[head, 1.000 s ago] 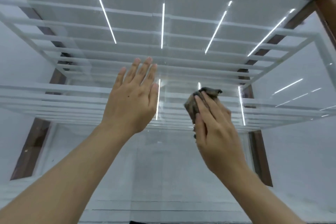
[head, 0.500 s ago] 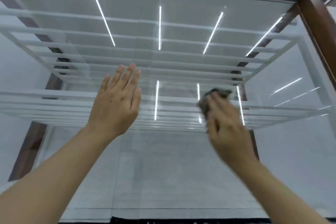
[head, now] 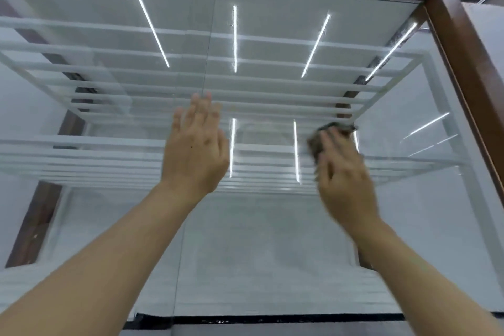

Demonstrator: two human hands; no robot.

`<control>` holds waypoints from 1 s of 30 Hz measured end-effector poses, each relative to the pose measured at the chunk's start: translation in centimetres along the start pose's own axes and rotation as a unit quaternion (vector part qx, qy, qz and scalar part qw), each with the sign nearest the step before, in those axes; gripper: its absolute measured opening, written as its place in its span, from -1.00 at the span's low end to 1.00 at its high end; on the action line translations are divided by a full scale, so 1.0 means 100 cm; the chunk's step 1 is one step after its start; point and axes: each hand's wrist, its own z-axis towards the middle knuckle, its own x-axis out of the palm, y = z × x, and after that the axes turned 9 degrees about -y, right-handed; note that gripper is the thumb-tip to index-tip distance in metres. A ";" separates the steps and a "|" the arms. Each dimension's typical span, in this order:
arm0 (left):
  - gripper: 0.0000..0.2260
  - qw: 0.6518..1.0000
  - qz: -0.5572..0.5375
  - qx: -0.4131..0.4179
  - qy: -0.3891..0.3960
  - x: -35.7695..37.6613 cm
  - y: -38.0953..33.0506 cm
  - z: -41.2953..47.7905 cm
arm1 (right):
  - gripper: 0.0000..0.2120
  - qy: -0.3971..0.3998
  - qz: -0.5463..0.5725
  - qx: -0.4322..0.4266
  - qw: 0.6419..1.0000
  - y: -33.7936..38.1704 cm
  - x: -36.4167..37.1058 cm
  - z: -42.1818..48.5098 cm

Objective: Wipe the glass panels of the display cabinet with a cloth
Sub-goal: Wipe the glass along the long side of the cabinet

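Note:
The display cabinet's front glass panel fills the view, set in a brown wooden frame. My left hand lies flat on the glass with straight fingers, just left of the vertical seam between two panes. My right hand presses a dark grey-brown cloth against the right pane; the fingers lie over the bunched cloth, and most of it is hidden under them. Motion blur softens both hands.
White glass shelves stack behind the panel, with bright light strips reflected across them. The wooden frame's right post stands close to the right hand. A dark base strip runs along the bottom.
The view has tilted up, showing more of the wooden top frame. My right hand has swept the cloth to the right across the pane. My left hand stays flat on the glass.

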 end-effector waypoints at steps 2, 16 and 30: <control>-0.45 0.999 -0.020 0.028 0.011 0.011 -0.017 0.002 | -0.52 -0.029 -0.031 0.086 0.995 -0.019 0.006 0.041; -0.43 1.000 -0.007 -0.005 0.030 0.036 -0.036 -0.003 | -0.49 -0.047 -0.036 0.101 0.993 -0.054 -0.009 0.038; -0.38 0.999 0.001 -0.016 0.029 0.038 -0.038 -0.004 | -0.52 -0.053 -0.019 0.121 0.991 -0.046 0.005 0.056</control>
